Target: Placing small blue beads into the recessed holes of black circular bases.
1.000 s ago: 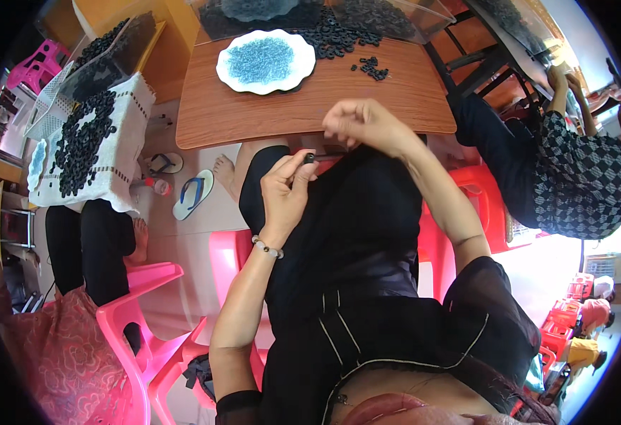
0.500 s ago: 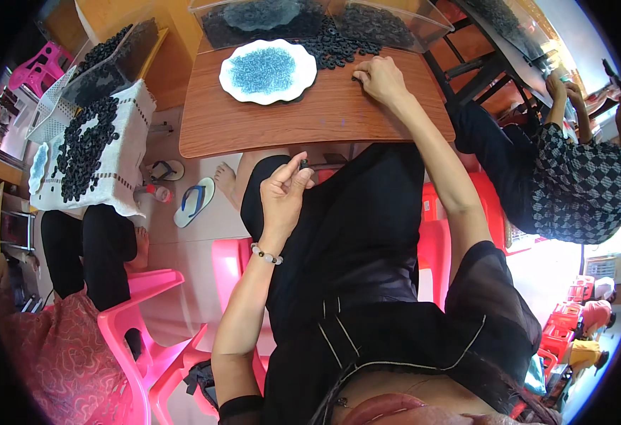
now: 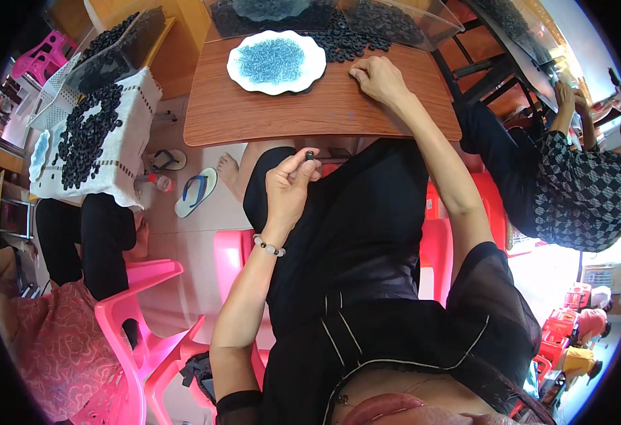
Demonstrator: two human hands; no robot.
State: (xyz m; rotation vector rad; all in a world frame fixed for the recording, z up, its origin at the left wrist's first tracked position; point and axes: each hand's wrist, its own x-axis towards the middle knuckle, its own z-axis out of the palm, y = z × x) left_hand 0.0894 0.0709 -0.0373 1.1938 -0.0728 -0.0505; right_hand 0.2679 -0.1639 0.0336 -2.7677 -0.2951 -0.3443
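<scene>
My left hand (image 3: 289,185) is raised over my lap, just off the table's near edge. Its thumb and forefinger pinch a small black ring-shaped part (image 3: 310,155). On the wooden table (image 3: 275,122), my right hand (image 3: 380,79) rests with its fingers curled and closed; whatever they hold, if anything, is hidden. Beyond that hand lies a loose pile of small black rings (image 3: 342,44). Left of it, a white scalloped plate (image 3: 319,65) bears a heap of tiny clear bluish pieces (image 3: 271,60).
Clear bins (image 3: 395,25) of black parts line the table's far side. At left, a cloth-covered table (image 3: 130,134) carries more black rings beside a seated person (image 3: 69,340). Another person (image 3: 580,184) works at right. Pink chairs (image 3: 144,319) and a sandal (image 3: 196,195) are on the floor.
The view has shifted slightly, with the table sitting a little higher. My left hand still pinches the black part, now turned a bit; my right hand stays closed on the table.
</scene>
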